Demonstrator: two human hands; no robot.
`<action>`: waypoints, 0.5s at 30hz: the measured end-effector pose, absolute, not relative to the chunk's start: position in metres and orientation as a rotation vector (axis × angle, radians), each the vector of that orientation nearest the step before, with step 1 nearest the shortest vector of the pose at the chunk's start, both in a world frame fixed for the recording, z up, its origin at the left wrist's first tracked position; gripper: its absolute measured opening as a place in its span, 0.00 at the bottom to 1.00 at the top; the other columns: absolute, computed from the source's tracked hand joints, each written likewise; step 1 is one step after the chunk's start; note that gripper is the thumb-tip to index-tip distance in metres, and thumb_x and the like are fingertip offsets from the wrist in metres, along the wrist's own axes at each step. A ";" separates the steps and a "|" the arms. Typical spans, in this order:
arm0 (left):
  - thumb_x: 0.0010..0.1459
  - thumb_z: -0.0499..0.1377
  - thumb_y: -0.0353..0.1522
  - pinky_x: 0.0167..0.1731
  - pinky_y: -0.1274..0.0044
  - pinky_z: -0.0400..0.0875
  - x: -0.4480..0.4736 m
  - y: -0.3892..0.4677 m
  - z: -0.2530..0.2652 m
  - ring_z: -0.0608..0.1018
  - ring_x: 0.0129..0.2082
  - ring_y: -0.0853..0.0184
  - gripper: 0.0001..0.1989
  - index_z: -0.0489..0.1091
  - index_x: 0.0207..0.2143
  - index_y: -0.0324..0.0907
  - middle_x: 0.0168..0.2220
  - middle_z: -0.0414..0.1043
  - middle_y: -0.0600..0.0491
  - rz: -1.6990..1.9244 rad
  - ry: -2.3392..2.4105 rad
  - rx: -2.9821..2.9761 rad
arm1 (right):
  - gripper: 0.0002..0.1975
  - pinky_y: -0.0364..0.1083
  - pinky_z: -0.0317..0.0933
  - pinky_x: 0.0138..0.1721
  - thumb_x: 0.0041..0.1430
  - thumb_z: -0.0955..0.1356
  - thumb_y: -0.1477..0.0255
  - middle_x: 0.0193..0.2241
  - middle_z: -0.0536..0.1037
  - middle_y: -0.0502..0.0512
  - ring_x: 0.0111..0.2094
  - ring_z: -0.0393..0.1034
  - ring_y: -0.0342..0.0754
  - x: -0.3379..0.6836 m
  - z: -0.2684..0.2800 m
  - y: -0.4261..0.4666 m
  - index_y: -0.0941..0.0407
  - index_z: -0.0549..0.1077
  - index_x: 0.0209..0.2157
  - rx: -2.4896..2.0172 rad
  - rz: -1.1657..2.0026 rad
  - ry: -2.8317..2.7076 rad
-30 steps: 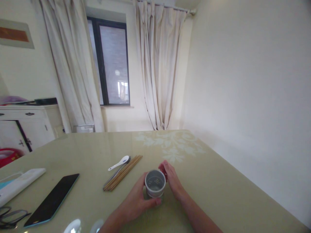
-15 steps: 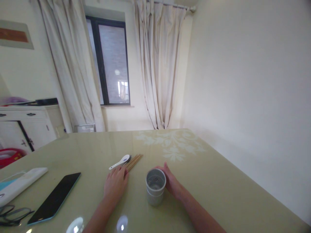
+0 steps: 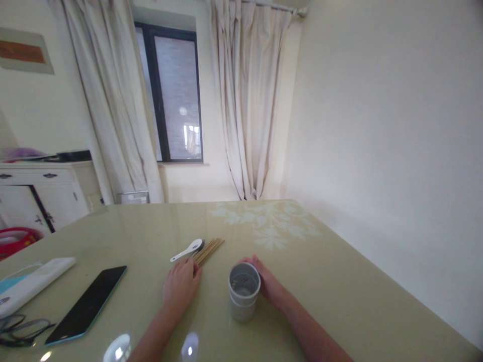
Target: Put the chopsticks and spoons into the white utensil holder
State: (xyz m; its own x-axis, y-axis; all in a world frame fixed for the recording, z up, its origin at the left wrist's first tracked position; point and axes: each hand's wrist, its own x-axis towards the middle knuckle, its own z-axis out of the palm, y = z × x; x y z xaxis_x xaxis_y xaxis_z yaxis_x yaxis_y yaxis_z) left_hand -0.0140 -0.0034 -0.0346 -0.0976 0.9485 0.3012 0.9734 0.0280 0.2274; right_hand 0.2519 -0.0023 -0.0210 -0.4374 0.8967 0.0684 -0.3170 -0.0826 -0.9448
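A grey utensil holder point(image 3: 243, 304) stands upright in front of me, with drain holes in its bottom and nothing inside. My right hand point(image 3: 269, 282) curves around its far right side, the fingers partly hidden behind it. To the left, my left hand point(image 3: 181, 282) rests on the table with its fingers closed over the near ends of a bundle of chopsticks point(image 3: 210, 251). Beside the bundle lies a white spoon point(image 3: 187, 250) with a blue mark. Something dark, partly hidden, lies between spoon and chopsticks.
On the left of the glossy table point(image 3: 358, 301) lie a black-screened tablet point(image 3: 88, 304), a long white case point(image 3: 41, 284) and a pair of glasses point(image 3: 24, 329). A wall point(image 3: 396, 151) runs along the right edge. Curtains point(image 3: 249, 100) and a window stand beyond.
My right thumb has lowered a little towards the holder. My left hand stays on the chopsticks. The whole view has shifted slightly.
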 end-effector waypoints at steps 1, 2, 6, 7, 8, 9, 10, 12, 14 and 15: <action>0.65 0.53 0.33 0.48 0.66 0.73 -0.014 -0.003 -0.036 0.82 0.45 0.54 0.10 0.75 0.36 0.46 0.40 0.82 0.46 -0.593 -2.200 -2.069 | 0.36 0.59 0.66 0.57 0.57 0.70 0.36 0.37 0.85 0.60 0.46 0.80 0.60 0.252 -0.021 -0.003 0.57 0.80 0.37 -0.709 1.676 -1.259; 0.66 0.53 0.33 0.47 0.67 0.73 -0.015 -0.002 -0.036 0.83 0.45 0.54 0.10 0.75 0.37 0.46 0.39 0.82 0.46 -0.599 -2.202 -2.073 | 0.35 0.59 0.66 0.57 0.57 0.70 0.36 0.37 0.85 0.60 0.46 0.80 0.60 0.252 -0.020 -0.004 0.57 0.80 0.38 -0.714 1.670 -1.260; 0.67 0.53 0.33 0.45 0.68 0.73 -0.015 -0.002 -0.036 0.83 0.44 0.54 0.11 0.75 0.37 0.47 0.38 0.83 0.47 -0.582 -2.227 -2.089 | 0.34 0.59 0.67 0.55 0.59 0.70 0.37 0.37 0.85 0.60 0.45 0.80 0.59 0.253 -0.017 -0.006 0.57 0.81 0.38 -0.723 1.654 -1.300; 0.67 0.53 0.33 0.45 0.68 0.73 -0.014 -0.002 -0.035 0.83 0.44 0.54 0.11 0.75 0.36 0.46 0.38 0.83 0.46 -0.572 -2.231 -2.094 | 0.34 0.59 0.67 0.55 0.59 0.70 0.37 0.36 0.85 0.60 0.44 0.80 0.59 0.253 -0.017 -0.007 0.57 0.81 0.38 -0.721 1.654 -1.310; 0.67 0.53 0.32 0.45 0.68 0.73 -0.014 -0.002 -0.034 0.83 0.44 0.54 0.11 0.75 0.36 0.46 0.39 0.83 0.46 -0.565 -2.230 -2.102 | 0.35 0.58 0.67 0.55 0.58 0.70 0.37 0.36 0.85 0.59 0.43 0.80 0.59 0.253 -0.016 -0.007 0.57 0.81 0.38 -0.717 1.658 -1.317; 0.68 0.52 0.32 0.45 0.67 0.73 -0.012 -0.003 -0.033 0.83 0.45 0.54 0.11 0.75 0.35 0.45 0.39 0.82 0.46 -0.561 -2.224 -2.114 | 0.35 0.58 0.67 0.54 0.58 0.69 0.36 0.36 0.85 0.59 0.43 0.80 0.59 0.253 -0.016 -0.007 0.57 0.81 0.38 -0.715 1.667 -1.320; 0.68 0.52 0.32 0.46 0.67 0.72 -0.011 -0.003 -0.033 0.82 0.45 0.54 0.11 0.74 0.35 0.45 0.39 0.82 0.46 -0.560 -2.213 -2.133 | 0.36 0.58 0.67 0.54 0.59 0.68 0.36 0.36 0.85 0.59 0.42 0.80 0.58 0.254 -0.016 -0.007 0.57 0.81 0.38 -0.715 1.684 -1.317; 0.68 0.52 0.32 0.48 0.67 0.72 -0.006 -0.005 -0.031 0.82 0.47 0.55 0.11 0.74 0.36 0.44 0.41 0.82 0.46 -0.565 -2.174 -2.181 | 0.38 0.58 0.67 0.53 0.59 0.66 0.34 0.36 0.85 0.59 0.42 0.81 0.58 0.255 -0.016 -0.006 0.57 0.80 0.39 -0.716 1.726 -1.303; 0.69 0.53 0.31 0.50 0.67 0.71 -0.001 -0.006 -0.029 0.81 0.47 0.55 0.11 0.74 0.36 0.44 0.42 0.82 0.46 -0.563 -2.142 -2.218 | 0.41 0.57 0.67 0.52 0.58 0.63 0.31 0.35 0.85 0.60 0.42 0.81 0.58 0.255 -0.019 -0.002 0.57 0.80 0.41 -0.715 1.745 -1.281; 0.69 0.53 0.31 0.51 0.66 0.71 0.002 -0.007 -0.028 0.81 0.48 0.55 0.11 0.74 0.36 0.44 0.43 0.82 0.46 -0.566 -2.133 -2.226 | 0.43 0.57 0.67 0.52 0.58 0.62 0.30 0.35 0.85 0.60 0.42 0.81 0.58 0.255 -0.020 0.000 0.57 0.80 0.41 -0.715 1.740 -1.267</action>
